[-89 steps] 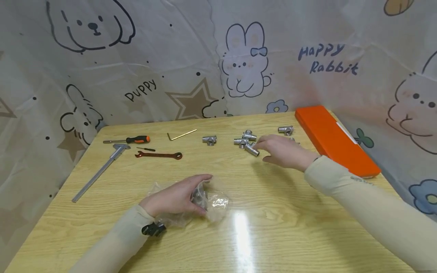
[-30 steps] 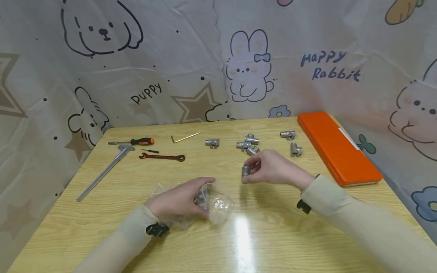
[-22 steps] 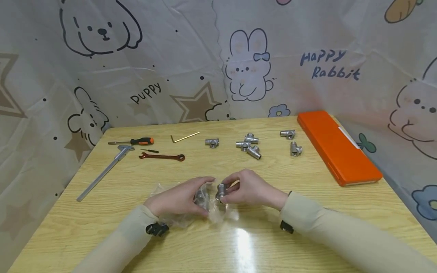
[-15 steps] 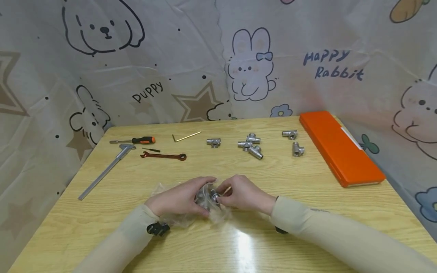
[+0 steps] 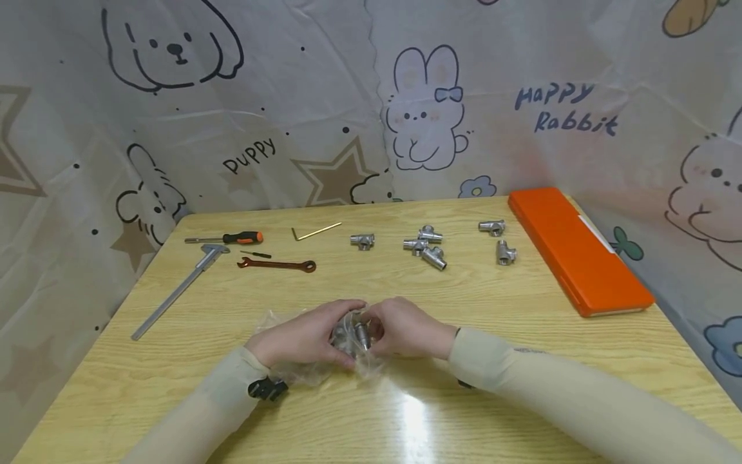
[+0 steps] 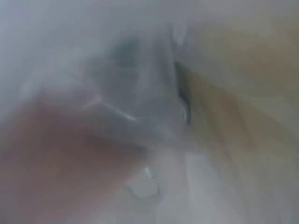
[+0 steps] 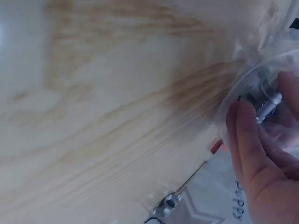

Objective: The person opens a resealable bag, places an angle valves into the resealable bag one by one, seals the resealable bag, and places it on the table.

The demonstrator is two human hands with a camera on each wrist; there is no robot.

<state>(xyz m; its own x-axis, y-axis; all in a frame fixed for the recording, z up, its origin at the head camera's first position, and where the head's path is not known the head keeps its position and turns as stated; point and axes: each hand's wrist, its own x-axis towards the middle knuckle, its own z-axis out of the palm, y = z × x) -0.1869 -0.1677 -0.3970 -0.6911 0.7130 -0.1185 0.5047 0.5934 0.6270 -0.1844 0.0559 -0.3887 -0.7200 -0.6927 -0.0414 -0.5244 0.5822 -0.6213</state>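
My left hand (image 5: 304,335) grips a clear plastic bag (image 5: 370,368), thumb and fingers spread round its mouth, which faces right. Shiny metal pieces show inside. At that mouth my right hand (image 5: 406,328) holds a silver tee pipe fitting (image 5: 362,336) between thumb and fingers, its lower end tilted into the bag. From the right wrist, the fitting (image 7: 267,100) appears behind the bag's film, between fingertips and thumb. Plastic and a blurred finger fill most of the left wrist view.
Several loose tee fittings (image 5: 433,258) lie toward the back. An orange case (image 5: 580,251) stands at the right. Across the left are a caliper (image 5: 180,293), a wrench (image 5: 277,265), screwdrivers (image 5: 243,238) and a brass hex key (image 5: 317,232). Printed cloth hangs behind the table.
My right hand has picked a tee fitting from the back group and carried it left and toward me into the bag's mouth. The left hand has stayed on the bag.
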